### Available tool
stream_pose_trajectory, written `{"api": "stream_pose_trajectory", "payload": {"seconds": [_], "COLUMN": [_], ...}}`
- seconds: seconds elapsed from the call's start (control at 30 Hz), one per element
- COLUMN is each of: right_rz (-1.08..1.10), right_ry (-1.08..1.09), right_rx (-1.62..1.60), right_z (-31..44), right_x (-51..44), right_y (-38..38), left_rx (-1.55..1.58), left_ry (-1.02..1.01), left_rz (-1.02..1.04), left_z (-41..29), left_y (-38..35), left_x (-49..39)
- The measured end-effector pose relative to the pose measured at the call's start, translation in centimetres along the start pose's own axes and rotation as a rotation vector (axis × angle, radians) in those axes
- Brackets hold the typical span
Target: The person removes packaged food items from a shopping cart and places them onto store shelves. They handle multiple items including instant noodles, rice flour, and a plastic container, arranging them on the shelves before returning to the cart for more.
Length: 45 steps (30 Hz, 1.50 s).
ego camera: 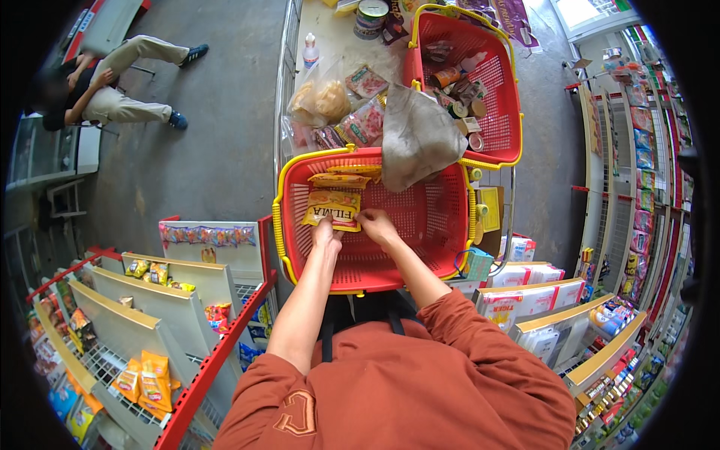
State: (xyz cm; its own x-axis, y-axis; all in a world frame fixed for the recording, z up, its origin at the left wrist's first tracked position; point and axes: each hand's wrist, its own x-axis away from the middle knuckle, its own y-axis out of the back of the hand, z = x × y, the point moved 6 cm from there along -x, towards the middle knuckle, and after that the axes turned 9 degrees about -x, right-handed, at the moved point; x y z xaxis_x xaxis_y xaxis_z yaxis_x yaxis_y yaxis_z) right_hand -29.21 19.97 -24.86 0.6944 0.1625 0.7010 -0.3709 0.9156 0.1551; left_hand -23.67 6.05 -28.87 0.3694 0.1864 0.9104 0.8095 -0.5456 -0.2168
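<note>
Both my hands are over a red plastic shopping basket [416, 247] with yellow handles. My left hand [326, 233] grips the near edge of a yellow Filma packet [332, 207], its printing upside down to me. Fingertips of my right hand [376, 226] pinch the packet's right corner. Beyond it, more yellow packets [340, 180] lean against the basket's far wall. A grey plastic bag or sheet [419, 138] hangs over the far right rim and hides part of the inside.
A second red basket [503, 101] holds cans and small packs. Beside it lie clear bags of pale food [326, 101], a white bottle [310, 52] and a large tin [370, 19]. Snack shelves [208, 281] stand left, more shelving [551, 298] right. A seated person [124, 84] is at upper left.
</note>
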Motion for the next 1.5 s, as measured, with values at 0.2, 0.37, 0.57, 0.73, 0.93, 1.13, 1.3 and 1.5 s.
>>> {"api": "stream_pose_trajectory", "payload": {"seconds": [0.2,0.37,0.57,0.73,0.93,1.13,1.3,1.5], "right_rz": [-0.049,0.297,0.736,0.691,0.691,0.94,1.175,1.41], "right_ry": [0.205,0.665,0.267,0.173,0.019,0.158,0.148,0.175], "right_rx": [0.271,0.478,0.405,-0.142,-0.48,-0.08,0.125,0.356], "right_z": [5.1,12.9,15.2,15.8,15.8,16.2,13.5,5.4], "right_x": [2.5,6.2,7.9,9.8,13.6,20.1,28.1,41.2], "right_y": [3.7,3.8,3.5,2.8,-1.4,-9.5,-17.2,-26.4], "left_rx": [-0.286,-0.911,-0.962,-0.25,-0.275,-0.197,-0.037,0.17], "left_ry": [-0.018,-0.27,-0.254,-0.138,-0.344,-0.524,-0.71,-0.861], "left_rz": [0.08,0.415,0.837,0.823,0.647,0.333,0.22,-0.093], "left_z": [-1.4,-6.1,-10.3,-12.3,-9.9,-7.6,-3.9,6.0], "left_y": [-0.6,-3.0,-5.6,-2.0,3.8,12.5,22.0,34.7], "left_x": [5.7,11.6,17.1,19.2,24.0,29.6,36.7,46.1]}}
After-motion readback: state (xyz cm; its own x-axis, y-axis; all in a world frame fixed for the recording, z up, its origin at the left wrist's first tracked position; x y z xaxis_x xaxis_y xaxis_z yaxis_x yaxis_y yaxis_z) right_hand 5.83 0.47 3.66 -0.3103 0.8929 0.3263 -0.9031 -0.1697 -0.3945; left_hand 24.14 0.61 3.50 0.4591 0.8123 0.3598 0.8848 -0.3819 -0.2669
